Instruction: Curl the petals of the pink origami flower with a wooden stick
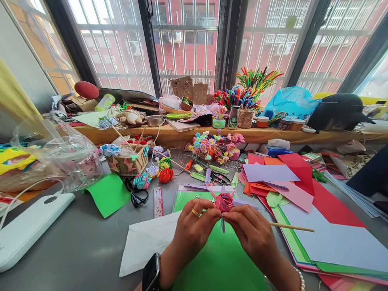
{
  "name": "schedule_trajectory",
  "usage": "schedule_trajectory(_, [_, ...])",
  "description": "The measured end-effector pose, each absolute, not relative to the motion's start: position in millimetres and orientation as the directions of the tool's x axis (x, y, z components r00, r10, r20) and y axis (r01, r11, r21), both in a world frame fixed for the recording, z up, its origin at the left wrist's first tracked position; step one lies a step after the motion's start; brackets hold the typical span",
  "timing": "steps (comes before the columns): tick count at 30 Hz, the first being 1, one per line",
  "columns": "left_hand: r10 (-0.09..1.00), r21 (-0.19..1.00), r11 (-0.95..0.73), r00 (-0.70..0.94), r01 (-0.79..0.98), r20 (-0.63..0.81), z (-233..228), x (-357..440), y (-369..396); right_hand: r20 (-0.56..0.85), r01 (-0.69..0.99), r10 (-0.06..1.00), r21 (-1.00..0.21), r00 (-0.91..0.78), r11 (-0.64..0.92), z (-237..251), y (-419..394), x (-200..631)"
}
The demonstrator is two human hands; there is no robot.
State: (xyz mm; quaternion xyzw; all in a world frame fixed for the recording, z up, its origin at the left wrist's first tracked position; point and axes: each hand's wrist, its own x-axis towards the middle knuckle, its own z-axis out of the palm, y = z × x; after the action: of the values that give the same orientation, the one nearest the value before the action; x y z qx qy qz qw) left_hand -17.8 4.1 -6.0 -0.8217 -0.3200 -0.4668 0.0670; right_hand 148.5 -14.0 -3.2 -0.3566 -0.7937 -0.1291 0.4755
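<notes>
A pink-red folded paper flower (223,201) with light purple petals is held up between both hands, over a green sheet (224,258). My left hand (191,230) pinches its lower left side between thumb and fingers. From the other side, my right hand (254,229) has its fingertips closed at the flower's base. A narrow purple paper tip (223,225) points down below the fingertips. Past my right hand a thin wooden stick (292,227) reaches out to the right; whether that hand holds it cannot be seen.
Coloured paper sheets (342,238) are piled at the right. Scissors (220,178) lie among paper scraps beyond the flower. A pink ruler (158,202), white paper (142,246), black-handled scissors (138,194) and a white power bank (36,230) lie leftward. Behind stands a basket (130,161).
</notes>
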Motion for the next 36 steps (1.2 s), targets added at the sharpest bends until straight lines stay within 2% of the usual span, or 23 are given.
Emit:
schedule_trajectory(8, [0.603,0.401,-0.784,0.431,0.474,0.671,1,-23,10,0.838,0.705,0.428,-0.075,-0.34,0.706,-2,-14,149])
schedule_trajectory(12, [0.62,0.444,-0.779,0.438,0.443,0.651,0,-24,12,0.836,0.695,0.43,-0.085,-0.34,0.714,-1,-14,148])
schedule_trajectory(15, [0.585,0.399,-0.795,0.405,0.457,0.702,-2,-22,10,0.828,0.688,0.466,-0.141,-0.313,0.712,-2,-13,148])
schedule_trajectory(18, [0.533,0.325,-0.812,0.389,0.485,0.752,-4,-20,8,0.792,0.645,0.542,-0.263,-0.28,0.717,-3,-12,149])
schedule_trajectory(22, [0.461,0.178,-0.804,0.406,0.567,0.789,-4,-20,5,0.685,0.605,0.688,-0.449,-0.239,0.658,-2,-12,151])
schedule_trajectory(25, [0.406,0.071,-0.794,0.439,0.603,0.801,-3,-19,3,0.597,0.588,0.768,-0.544,-0.23,0.599,1,-13,153])
schedule_trajectory(31, [0.353,0.0,-0.802,0.474,0.597,0.807,-3,-18,2,0.562,0.556,0.797,-0.598,-0.223,0.577,1,-11,154])
schedule_trajectory(36, [0.358,-0.005,-0.802,0.488,0.597,0.796,-4,-18,1,0.557,0.525,0.808,-0.638,-0.191,0.563,0,-11,153])
